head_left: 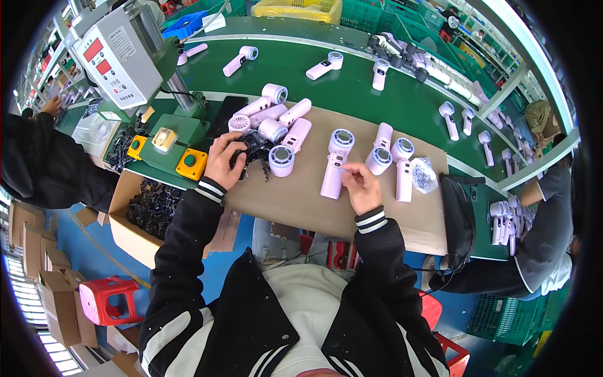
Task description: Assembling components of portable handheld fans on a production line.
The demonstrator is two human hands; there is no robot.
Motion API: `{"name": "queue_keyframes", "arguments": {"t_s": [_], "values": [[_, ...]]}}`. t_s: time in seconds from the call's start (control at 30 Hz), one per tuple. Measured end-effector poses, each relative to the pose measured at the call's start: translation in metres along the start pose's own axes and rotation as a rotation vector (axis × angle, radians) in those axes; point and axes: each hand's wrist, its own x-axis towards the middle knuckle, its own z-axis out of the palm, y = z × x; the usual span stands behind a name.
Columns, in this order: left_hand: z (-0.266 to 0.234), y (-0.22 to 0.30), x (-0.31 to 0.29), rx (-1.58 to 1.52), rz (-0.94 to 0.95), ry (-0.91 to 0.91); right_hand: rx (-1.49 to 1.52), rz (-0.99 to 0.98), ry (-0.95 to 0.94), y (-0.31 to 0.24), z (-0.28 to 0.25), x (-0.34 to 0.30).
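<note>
My left hand is at the left of the brown work mat, fingers curled around the edge of a small heap of black plastic parts; a black piece sits between thumb and fingers. My right hand is pinched closed beside the handle of a light purple handheld fan, which lies head away from me. Whatever is in the pinch is too small to make out. Two more purple fans lie right of that hand. Several others are piled beyond the black parts, one fan with its round head toward me.
A press machine with yellow button boxes stands left. Below it, a carton holds black parts. A clear bag and black bag lie right. Spaced fans rest on the green conveyor. Co-workers sit on both sides.
</note>
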Motion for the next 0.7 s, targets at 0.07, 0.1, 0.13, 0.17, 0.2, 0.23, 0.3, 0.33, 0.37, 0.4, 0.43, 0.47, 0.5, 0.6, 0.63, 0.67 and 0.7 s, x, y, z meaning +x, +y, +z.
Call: {"name": "queue_keyframes", "arguments": {"t_s": [0.07, 0.1, 0.13, 0.17, 0.2, 0.23, 0.3, 0.33, 0.37, 0.4, 0.43, 0.47, 0.5, 0.6, 0.63, 0.67, 0.7], "values": [[-0.003, 0.005, 0.001, 0.031, 0.003, 0.050, 0.004, 0.005, 0.014, -0.001, 0.003, 0.000], [-0.003, 0.010, 0.004, 0.023, 0.007, 0.046, -0.001, 0.008, 0.022, -0.003, 0.003, 0.001], [-0.005, 0.016, 0.005, 0.081, -0.033, 0.029, -0.060, 0.000, 0.025, -0.004, 0.004, 0.003], [-0.008, 0.021, 0.004, 0.139, -0.073, 0.009, -0.118, -0.004, 0.028, -0.006, 0.006, 0.003], [-0.011, 0.026, 0.003, 0.196, -0.112, -0.011, -0.176, -0.007, 0.031, -0.007, 0.007, 0.004], [-0.011, 0.029, 0.002, 0.253, -0.151, -0.033, -0.235, -0.010, 0.033, -0.007, 0.008, 0.005], [-0.011, 0.032, 0.004, 0.265, -0.147, -0.031, -0.342, -0.204, 0.021, 0.006, 0.008, 0.011], [-0.011, 0.030, 0.005, 0.248, -0.133, -0.040, -0.355, -0.196, 0.040, 0.009, 0.009, 0.012], [-0.011, 0.027, 0.004, 0.260, -0.118, -0.046, -0.378, -0.195, 0.067, 0.011, 0.012, 0.012], [-0.012, 0.025, 0.004, 0.271, -0.101, -0.052, -0.402, -0.192, 0.097, 0.012, 0.016, 0.013], [-0.014, 0.021, 0.001, 0.273, -0.123, -0.070, -0.417, -0.229, 0.120, 0.015, 0.021, 0.014], [-0.013, 0.021, 0.000, 0.275, -0.143, -0.089, -0.433, -0.265, 0.143, 0.017, 0.024, 0.016], [-0.015, 0.028, 0.000, 0.253, -0.124, -0.104, -0.450, -0.250, 0.167, 0.016, 0.029, 0.016], [-0.017, 0.037, 0.005, 0.383, -0.144, -0.119, -0.342, -0.164, 0.215, 0.020, 0.037, 0.017], [-0.017, 0.038, 0.007, 0.370, -0.139, -0.118, -0.328, -0.144, 0.249, 0.020, 0.039, 0.017], [-0.017, 0.039, 0.008, 0.359, -0.136, -0.117, -0.313, -0.126, 0.282, 0.020, 0.041, 0.018], [-0.016, 0.040, 0.008, 0.349, -0.133, -0.115, -0.297, -0.109, 0.314, 0.020, 0.043, 0.019]]}}
